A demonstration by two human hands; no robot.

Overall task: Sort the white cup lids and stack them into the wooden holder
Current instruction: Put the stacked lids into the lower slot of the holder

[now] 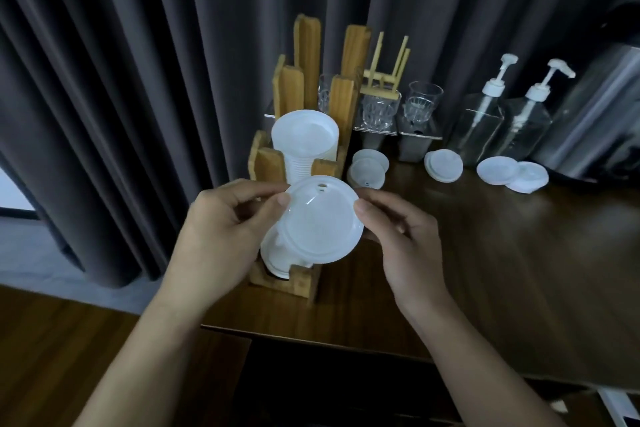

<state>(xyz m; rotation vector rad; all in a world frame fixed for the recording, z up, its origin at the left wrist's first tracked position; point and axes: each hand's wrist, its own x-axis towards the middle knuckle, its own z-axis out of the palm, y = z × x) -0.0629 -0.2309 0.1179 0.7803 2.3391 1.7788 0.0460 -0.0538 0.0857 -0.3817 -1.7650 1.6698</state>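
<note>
White lid (320,218), edges pinched between left hand (221,229) and right hand (405,239) grip (above wooden holder (304,284))

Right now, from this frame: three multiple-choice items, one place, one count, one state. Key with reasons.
1. The held lid is: A) above the wooden holder's front slot B) in a drawer C) on a chair
2. How many pump bottles on the table: A) one B) two C) four
3. The left hand and right hand: A) both pinch the lid B) both lie flat C) neither touches it
Key: 1A, it hovers over that slot; 2B, two pumps show; 3A, fingers of each grip its rim.
</note>
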